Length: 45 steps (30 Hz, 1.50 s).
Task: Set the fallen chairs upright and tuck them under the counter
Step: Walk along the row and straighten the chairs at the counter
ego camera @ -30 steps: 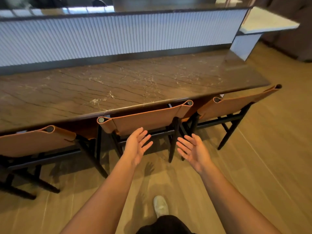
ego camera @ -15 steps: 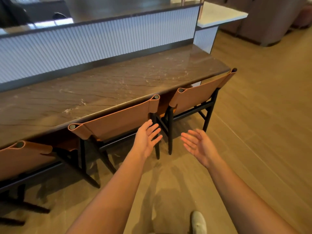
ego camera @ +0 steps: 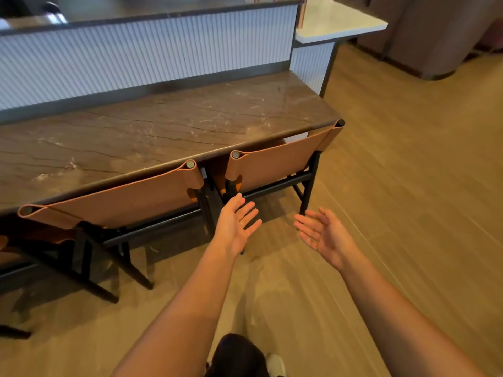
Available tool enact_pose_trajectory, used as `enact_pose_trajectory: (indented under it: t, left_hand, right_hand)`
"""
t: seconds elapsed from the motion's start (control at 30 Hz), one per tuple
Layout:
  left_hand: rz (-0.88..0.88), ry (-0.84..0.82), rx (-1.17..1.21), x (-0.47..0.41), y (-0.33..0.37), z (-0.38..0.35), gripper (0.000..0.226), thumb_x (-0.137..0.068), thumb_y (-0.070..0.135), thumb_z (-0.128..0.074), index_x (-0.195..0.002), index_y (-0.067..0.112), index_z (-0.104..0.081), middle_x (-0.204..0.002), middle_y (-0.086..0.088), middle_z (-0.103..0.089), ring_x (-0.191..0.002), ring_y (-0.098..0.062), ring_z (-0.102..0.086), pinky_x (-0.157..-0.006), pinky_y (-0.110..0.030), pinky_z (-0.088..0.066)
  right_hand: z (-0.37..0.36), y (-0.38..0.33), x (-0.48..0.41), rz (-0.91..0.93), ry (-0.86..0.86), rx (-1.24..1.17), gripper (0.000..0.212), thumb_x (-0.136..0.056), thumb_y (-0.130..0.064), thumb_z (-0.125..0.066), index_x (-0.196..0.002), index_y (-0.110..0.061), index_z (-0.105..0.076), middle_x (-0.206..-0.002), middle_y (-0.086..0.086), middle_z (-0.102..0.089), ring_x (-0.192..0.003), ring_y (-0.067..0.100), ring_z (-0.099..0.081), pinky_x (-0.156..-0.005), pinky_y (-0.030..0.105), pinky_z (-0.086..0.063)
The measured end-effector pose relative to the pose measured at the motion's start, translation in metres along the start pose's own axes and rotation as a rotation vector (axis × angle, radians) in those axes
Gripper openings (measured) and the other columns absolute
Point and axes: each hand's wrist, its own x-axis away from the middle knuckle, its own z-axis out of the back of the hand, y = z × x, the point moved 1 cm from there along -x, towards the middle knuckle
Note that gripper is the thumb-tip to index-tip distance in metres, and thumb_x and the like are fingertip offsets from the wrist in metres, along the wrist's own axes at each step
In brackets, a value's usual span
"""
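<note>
Chairs with tan leather backs are standing upright along the brown marble tabletop (ego camera: 163,123). The right-end chair (ego camera: 275,165) and the middle chair (ego camera: 117,200) are both sitting on their black legs, backs close against the tabletop edge and seats reaching underneath. A third chair (ego camera: 3,242) is showing only as a sliver at the left edge, so I cannot tell how it is standing.

Judging from this, the task is looking finished for the two chairs in full view. Neither is lying on the wooden floor (ego camera: 408,200), and whatever is remaining would be out of frame.

The left hand (ego camera: 236,224) is hovering just in front of the gap between those two chairs — palm showing, fingers straight and spread, gripping nothing. The right hand (ego camera: 324,235) is hanging over bare floor near the right-end chair's rear leg, likewise relaxed and empty — touching nothing.

No container is showing anywhere in the view.
</note>
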Motion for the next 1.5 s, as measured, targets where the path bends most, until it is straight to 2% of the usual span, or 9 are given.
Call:
enact_pose_trajectory:
  t: [0.33, 0.53, 0.67, 0.93, 1.07, 1.17, 1.3, 1.4, 1.5]
  left_hand:
    - [0.018, 0.101, 0.064, -0.083, 0.011, -0.054, 0.061, -0.091, 0.039, -0.058, -0.143, 0.015, -0.036, -0.138, -0.014, -0.049, -0.12, -0.03, -0.052, -0.08, -0.042, -0.052]
    - [0.065, 0.148, 0.189, -0.158, 0.031, -0.085, 0.078, -0.09, 0.042, -0.06, -0.151, 0.019, -0.018, -0.151, -0.018, -0.03, -0.13, -0.036, -0.042, -0.085, -0.047, -0.049]
    - [0.086, 0.212, 0.232, -0.194, 0.043, -0.112, 0.069, -0.09, 0.039, -0.061, -0.147, 0.025, -0.026, -0.152, -0.018, -0.029, -0.132, -0.036, -0.04, -0.097, -0.051, -0.045]
    - [0.085, 0.335, 0.267, -0.241, 0.05, -0.126, 0.042, -0.091, 0.033, -0.061, -0.129, 0.026, -0.043, -0.145, -0.017, -0.037, -0.129, -0.037, -0.043, -0.097, -0.051, -0.045]
    - [0.079, 0.394, 0.322, -0.257, 0.046, -0.126, 0.051, -0.092, 0.032, -0.059, -0.139, 0.025, -0.04, -0.143, -0.013, -0.041, -0.13, -0.035, -0.042, -0.099, -0.054, -0.041]
    - [0.081, 0.397, 0.363, -0.268, 0.047, -0.124, 0.053, -0.09, 0.037, -0.061, -0.138, 0.024, -0.041, -0.137, -0.014, -0.049, -0.127, -0.034, -0.047, -0.104, -0.058, -0.034]
    - [0.079, 0.447, 0.378, -0.277, 0.042, -0.123, 0.042, -0.095, 0.029, -0.053, -0.134, 0.016, -0.045, -0.131, -0.017, -0.054, -0.124, -0.036, -0.051, -0.1, -0.056, -0.036]
    - [0.076, 0.444, 0.402, -0.277, 0.043, -0.122, 0.036, -0.098, 0.011, -0.042, -0.133, 0.007, -0.045, -0.134, -0.019, -0.053, -0.123, -0.038, -0.051, -0.102, -0.056, -0.038]
    - [0.073, 0.397, 0.341, -0.275, 0.044, -0.126, 0.02, -0.097, 0.006, -0.038, -0.115, 0.008, -0.047, -0.132, -0.018, -0.053, -0.124, -0.037, -0.051, -0.1, -0.058, -0.04]
  right_hand:
    - [0.009, -0.06, -0.08, -0.044, -0.048, 0.005, 0.043, -0.1, -0.04, -0.041, -0.129, -0.01, -0.051, -0.105, 0.009, -0.071, -0.097, 0.02, -0.067, -0.075, 0.032, -0.05]
    - [-0.012, -0.111, -0.151, -0.05, -0.014, 0.073, 0.04, -0.1, -0.039, -0.043, -0.127, -0.01, -0.048, -0.125, 0.016, -0.062, -0.104, 0.025, -0.063, -0.072, 0.032, -0.05]
    - [-0.02, -0.14, -0.189, -0.072, -0.002, 0.105, 0.042, -0.099, -0.04, -0.045, -0.131, -0.012, -0.045, -0.129, 0.016, -0.06, -0.112, 0.028, -0.061, -0.074, 0.033, -0.05]
    - [-0.021, -0.171, -0.256, -0.159, -0.002, 0.106, 0.054, -0.098, -0.04, -0.05, -0.141, -0.011, -0.038, -0.129, 0.017, -0.059, -0.109, 0.029, -0.061, -0.075, 0.034, -0.052]
    - [-0.021, -0.188, -0.286, -0.218, 0.016, 0.134, 0.052, -0.096, -0.038, -0.053, -0.141, -0.014, -0.041, -0.131, 0.017, -0.056, -0.11, 0.028, -0.06, -0.08, 0.038, -0.052]
    - [-0.021, -0.203, -0.305, -0.273, 0.011, 0.18, 0.048, -0.093, -0.04, -0.057, -0.133, -0.014, -0.048, -0.124, 0.017, -0.06, -0.106, 0.027, -0.062, -0.072, 0.038, -0.053]
    - [-0.02, -0.214, -0.336, -0.386, 0.08, 0.165, 0.048, -0.089, -0.04, -0.063, -0.128, -0.015, -0.048, -0.118, 0.02, -0.06, -0.106, 0.032, -0.058, -0.075, 0.048, -0.052]
    - [-0.017, -0.22, -0.352, -0.422, 0.161, -0.019, 0.041, -0.094, -0.027, -0.056, -0.13, -0.011, -0.046, -0.12, 0.023, -0.056, -0.102, 0.04, -0.058, -0.061, 0.058, -0.054]
    - [-0.009, -0.222, -0.362, -0.358, 0.189, -0.037, 0.042, -0.096, -0.001, -0.038, -0.138, -0.011, -0.039, -0.13, 0.025, -0.05, -0.11, 0.049, -0.053, -0.055, 0.065, -0.053]
